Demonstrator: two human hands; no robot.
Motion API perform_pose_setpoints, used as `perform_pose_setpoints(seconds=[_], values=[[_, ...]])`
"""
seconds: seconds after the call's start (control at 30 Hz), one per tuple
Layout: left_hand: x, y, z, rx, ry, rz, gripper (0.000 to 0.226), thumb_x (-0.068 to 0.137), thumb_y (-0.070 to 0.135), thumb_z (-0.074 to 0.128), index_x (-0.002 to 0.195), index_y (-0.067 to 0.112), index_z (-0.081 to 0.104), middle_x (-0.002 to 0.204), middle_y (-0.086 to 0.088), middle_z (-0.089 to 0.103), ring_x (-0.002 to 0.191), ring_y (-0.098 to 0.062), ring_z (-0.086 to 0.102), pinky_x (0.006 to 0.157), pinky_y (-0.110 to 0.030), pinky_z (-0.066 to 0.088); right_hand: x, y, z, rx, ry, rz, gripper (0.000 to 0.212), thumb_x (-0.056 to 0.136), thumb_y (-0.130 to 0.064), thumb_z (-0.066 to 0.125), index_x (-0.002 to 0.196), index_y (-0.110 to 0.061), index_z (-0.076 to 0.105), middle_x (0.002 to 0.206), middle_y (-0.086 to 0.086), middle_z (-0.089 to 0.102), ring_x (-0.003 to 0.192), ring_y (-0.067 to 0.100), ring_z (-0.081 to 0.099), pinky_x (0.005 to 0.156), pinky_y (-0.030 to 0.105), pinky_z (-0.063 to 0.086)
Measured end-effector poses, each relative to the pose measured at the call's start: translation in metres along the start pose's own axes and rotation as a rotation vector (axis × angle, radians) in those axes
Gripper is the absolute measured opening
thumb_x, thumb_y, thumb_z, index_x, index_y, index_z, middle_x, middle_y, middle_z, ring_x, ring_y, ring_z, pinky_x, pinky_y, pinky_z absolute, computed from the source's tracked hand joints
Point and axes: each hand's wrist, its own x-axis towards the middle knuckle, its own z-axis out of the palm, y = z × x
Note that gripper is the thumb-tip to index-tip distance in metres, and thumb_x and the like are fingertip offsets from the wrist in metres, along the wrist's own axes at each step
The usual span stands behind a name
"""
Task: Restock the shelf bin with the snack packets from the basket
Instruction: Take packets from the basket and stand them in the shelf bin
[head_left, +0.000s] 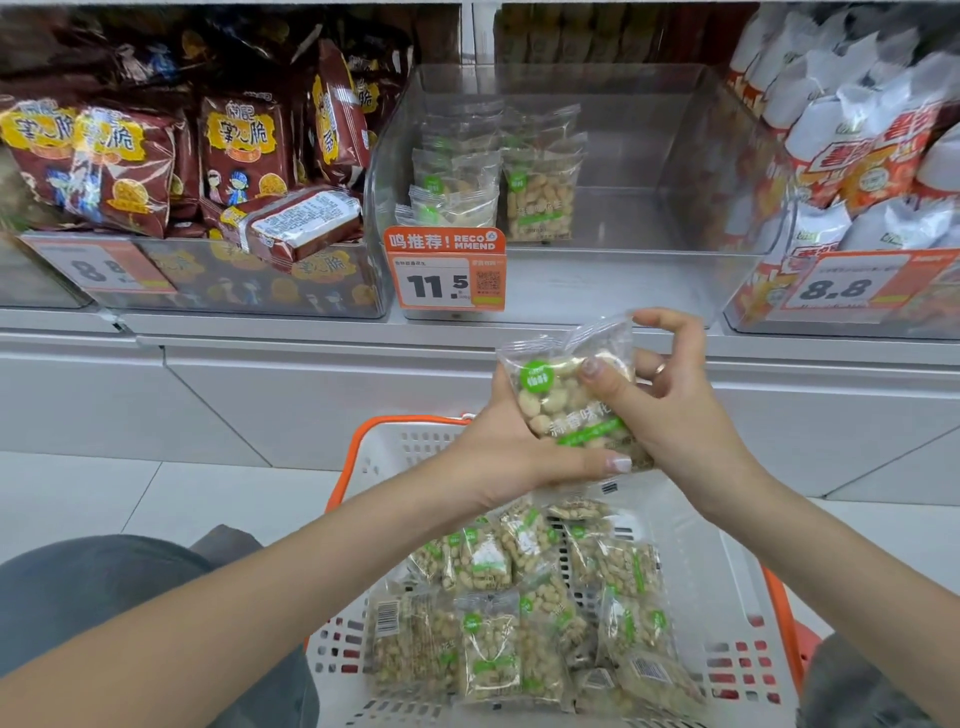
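Basket (727, 566) at 6 o'clock holds more packets (488, 649). Above it, left hand (511, 449) and right hand (670, 410) both grip one peanut packet (569, 402) — square it upright, then slot beside the stocked row (498, 187) in the clear bin (649, 270) at 12 o'clock.
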Motion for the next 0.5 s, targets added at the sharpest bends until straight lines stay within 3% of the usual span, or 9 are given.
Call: perform_pose_setpoints(seconds=[0.07, 0.13, 0.2, 0.27, 0.37, 0.5], values=[[0.001, 0.000, -0.003, 0.071, 0.028, 0.015, 0.077, 0.070, -0.005, 0.078, 0.125, 0.016, 0.029, 0.105, 0.014, 0.064, 0.088, 0.011, 0.064, 0.079, -0.017, 0.055, 0.000, 0.001, -0.002, -0.038, -0.044, 0.043, 0.082, 0.052, -0.068, 0.072, 0.119, -0.034, 0.039, 0.099, 0.013, 0.068, 0.099, 0.029, 0.065, 0.085, 0.043, 0.055], [0.004, -0.004, -0.009, 0.167, 0.050, 0.011, 0.085, 0.062, 0.000, 0.085, 0.124, 0.014, 0.028, 0.108, 0.005, 0.067, 0.097, -0.003, 0.066, 0.088, -0.027, 0.055, 0.001, 0.003, -0.003, -0.040, -0.172, 0.109, 0.097, 0.040, -0.069, 0.077, 0.120, -0.030, 0.040, 0.089, -0.005, 0.072, 0.092, 0.012, 0.069, 0.073, 0.024, 0.055], [0.004, -0.003, -0.012, 0.233, 0.048, -0.003, 0.101, 0.055, 0.005, 0.089, 0.131, 0.017, 0.022, 0.107, 0.003, 0.069, 0.101, -0.011, 0.067, 0.091, -0.036, 0.054, 0.001, 0.006, -0.002, 0.005, -0.270, 0.153, 0.097, 0.043, -0.047, 0.088, 0.122, -0.028, 0.036, 0.094, -0.001, 0.073, 0.084, 0.008, 0.071, 0.068, 0.017, 0.052], [0.004, -0.001, -0.012, 0.287, 0.024, -0.015, 0.100, 0.059, 0.007, 0.088, 0.132, 0.018, 0.021, 0.110, 0.001, 0.068, 0.105, -0.014, 0.065, 0.093, -0.038, 0.053, 0.003, 0.007, -0.004, 0.058, -0.279, 0.170, 0.092, 0.049, -0.022, 0.091, 0.123, -0.026, 0.036, 0.098, 0.005, 0.071, 0.084, 0.011, 0.072, 0.068, 0.018, 0.053], [0.007, 0.001, -0.013, 0.306, -0.007, -0.010, 0.099, 0.066, 0.004, 0.084, 0.138, 0.018, 0.016, 0.111, 0.003, 0.066, 0.102, -0.010, 0.065, 0.090, -0.029, 0.054, 0.007, 0.005, -0.011, 0.124, -0.320, 0.194, 0.109, 0.036, -0.024, 0.096, 0.129, -0.034, 0.040, 0.097, 0.004, 0.074, 0.089, 0.019, 0.072, 0.070, 0.022, 0.055], [0.010, 0.000, -0.011, 0.266, -0.079, -0.015, 0.117, 0.072, -0.006, 0.076, 0.144, 0.021, -0.012, 0.114, 0.002, 0.066, 0.102, -0.014, 0.067, 0.090, -0.029, 0.054, 0.007, -0.003, -0.014, 0.047, -0.344, 0.145, 0.097, 0.051, -0.002, 0.080, 0.132, -0.032, 0.036, 0.088, 0.005, 0.075, 0.081, 0.018, 0.072, 0.068, 0.022, 0.055]])
